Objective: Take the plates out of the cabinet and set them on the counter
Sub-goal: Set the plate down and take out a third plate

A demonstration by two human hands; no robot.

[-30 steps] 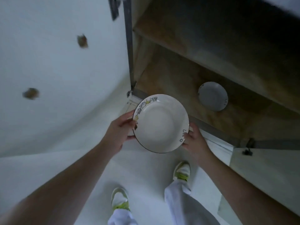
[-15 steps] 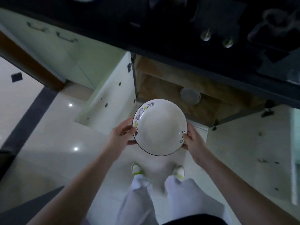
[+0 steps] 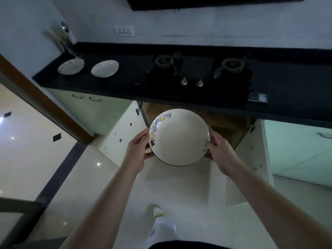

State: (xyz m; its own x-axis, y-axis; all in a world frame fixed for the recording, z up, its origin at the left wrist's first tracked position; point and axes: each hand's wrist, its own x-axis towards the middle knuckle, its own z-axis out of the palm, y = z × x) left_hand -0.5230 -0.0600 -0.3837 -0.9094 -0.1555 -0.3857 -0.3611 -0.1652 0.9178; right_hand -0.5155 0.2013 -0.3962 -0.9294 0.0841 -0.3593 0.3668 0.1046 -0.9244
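Currently, item one: a cream plate (image 3: 179,139) with a dark rim and cartoon figures, held level in front of me, below the counter edge and over the open cabinet (image 3: 228,128). My left hand (image 3: 138,150) grips its rim at nine o'clock, thumb on top; my right hand (image 3: 218,150) grips at three o'clock, thumb curled over the edge.

Item two: black counter (image 3: 287,97) running across at twelve o'clock. On it, at ten o'clock, two white plates side by side, apart: the far-left plate (image 3: 71,66) and the second plate (image 3: 105,68).

Item three: a utensil holder (image 3: 69,44) with a ladle in the corner behind the far-left plate.

Item four: a two-burner gas hob (image 3: 197,69) at twelve to one o'clock, two knobs in front.

Item five: a wall socket (image 3: 124,30) on pale tile.

Item six: glossy pale floor (image 3: 27,150) with a dark border strip, at eight o'clock.
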